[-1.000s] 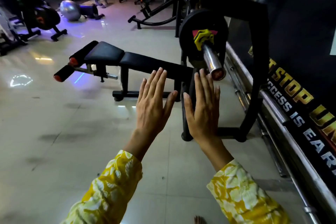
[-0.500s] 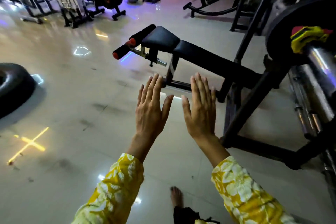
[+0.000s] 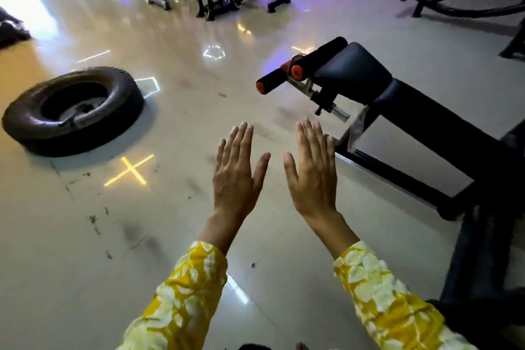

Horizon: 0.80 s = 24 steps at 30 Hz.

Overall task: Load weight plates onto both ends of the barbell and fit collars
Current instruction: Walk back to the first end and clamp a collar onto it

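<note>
No readable writing or brand shows anywhere. A black tyre (image 3: 74,111) lies flat on the glossy floor (image 3: 85,236) toward its left edge, a yellow projected cross (image 3: 129,170) just beside it. The left hand (image 3: 237,176) is raised, back to the camera, fingers straight and together, released and holding nothing. The right hand (image 3: 312,175) mirrors it, near but apart, equally empty. A black padded bench (image 3: 397,94) with orange-capped rollers stands at the right. Barbell, plates and collars are out of view.

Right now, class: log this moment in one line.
left hand: open, empty | right hand: open, empty | barbell: out of view | nearby: tyre, bench
</note>
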Each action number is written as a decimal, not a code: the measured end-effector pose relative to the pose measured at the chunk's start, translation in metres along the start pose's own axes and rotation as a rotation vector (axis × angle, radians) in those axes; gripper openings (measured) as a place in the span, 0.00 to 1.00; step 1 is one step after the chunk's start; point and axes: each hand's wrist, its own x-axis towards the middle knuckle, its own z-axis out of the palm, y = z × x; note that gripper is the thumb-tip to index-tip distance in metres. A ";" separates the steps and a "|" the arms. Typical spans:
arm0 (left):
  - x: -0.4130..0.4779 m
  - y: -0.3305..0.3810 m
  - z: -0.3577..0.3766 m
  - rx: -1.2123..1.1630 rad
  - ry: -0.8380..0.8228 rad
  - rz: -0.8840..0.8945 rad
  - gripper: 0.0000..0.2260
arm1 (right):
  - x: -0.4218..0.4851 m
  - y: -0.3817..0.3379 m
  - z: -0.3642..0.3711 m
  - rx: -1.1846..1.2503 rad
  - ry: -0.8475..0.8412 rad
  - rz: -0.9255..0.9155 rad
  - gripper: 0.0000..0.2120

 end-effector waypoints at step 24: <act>0.352 -0.449 0.184 0.062 -0.315 -0.219 0.28 | 0.392 -0.095 0.451 0.028 -0.475 -0.006 0.25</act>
